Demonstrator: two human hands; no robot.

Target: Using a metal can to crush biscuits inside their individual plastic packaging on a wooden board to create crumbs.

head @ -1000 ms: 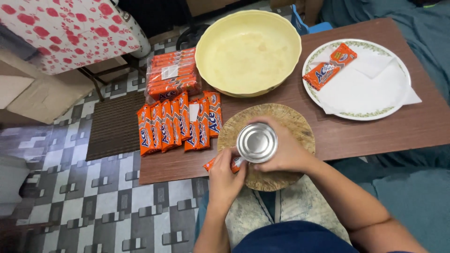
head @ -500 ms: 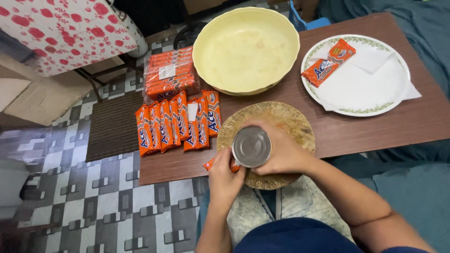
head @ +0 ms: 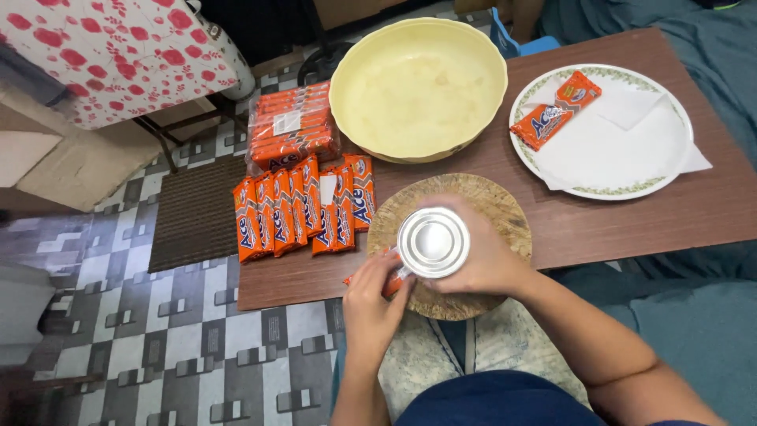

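Left hand (head: 377, 298): closed on orange snack packet (head: 392, 282), long axis slanting up-right toward cup. Right hand (head: 482, 256): wrapped round upturned steel cup (head: 433, 243), directly above round wooden board (head: 505, 214). Beyond: row of orange packets (head: 303, 207), yellow bowl (head: 418, 87), plate (head: 670, 150).

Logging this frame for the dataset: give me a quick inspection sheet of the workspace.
Surface: brown wood-grain table, with a round woven mat at its near edge.
Job's things: shiny steel cup held bottom-up over the mat; orange packet beneath it, mostly hidden.
Clutter: row of orange packets, a wrapped multipack, empty yellow bowl, white plate with paper and two orange packets.
Grippers: right hand grips the cup; left hand holds the packet.
Cables: nothing seen.
Surroundings: patterned tile floor, dark doormat, red-flowered cloth.
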